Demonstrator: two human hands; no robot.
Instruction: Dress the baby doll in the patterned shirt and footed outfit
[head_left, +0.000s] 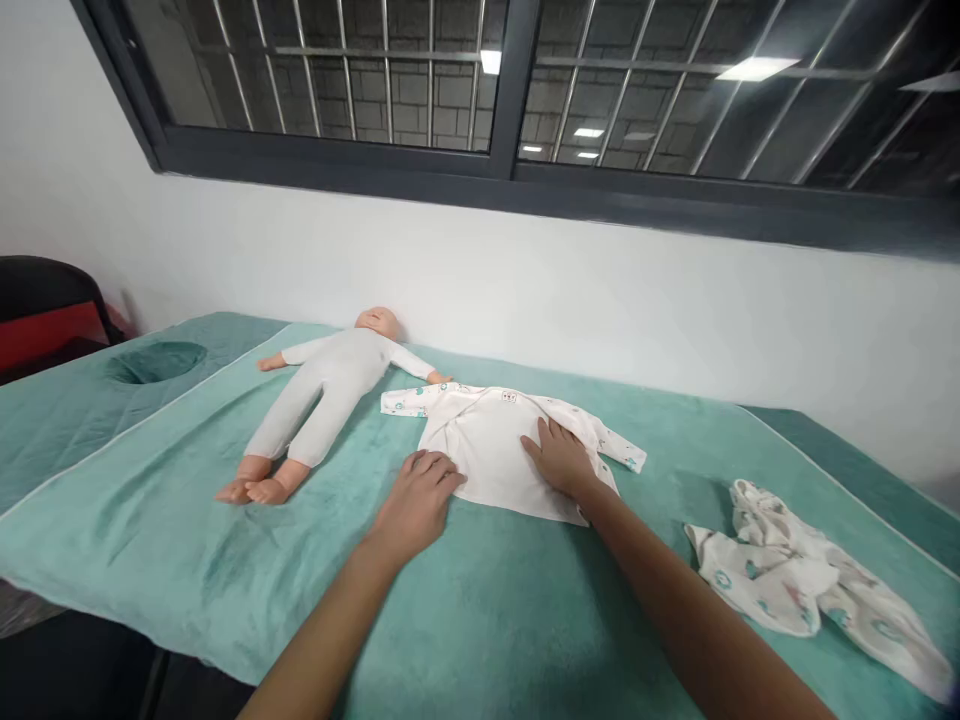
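Observation:
A small white baby shirt (491,440) with printed sleeves lies spread flat on the teal blanket (187,540). My left hand (418,497) rests at the shirt's lower left hem, fingers together and lying flat on the cloth. My right hand (559,457) lies flat on the right half of the shirt, fingers stretched out. A baby doll (322,395) in a plain white suit lies on its back to the left of the shirt, its head toward the wall.
A crumpled printed garment (810,575) lies at the right on the blanket. A round face hole (156,362) shows in the table at the far left. A dark chair (45,310) stands beyond it. A white wall and barred window run behind.

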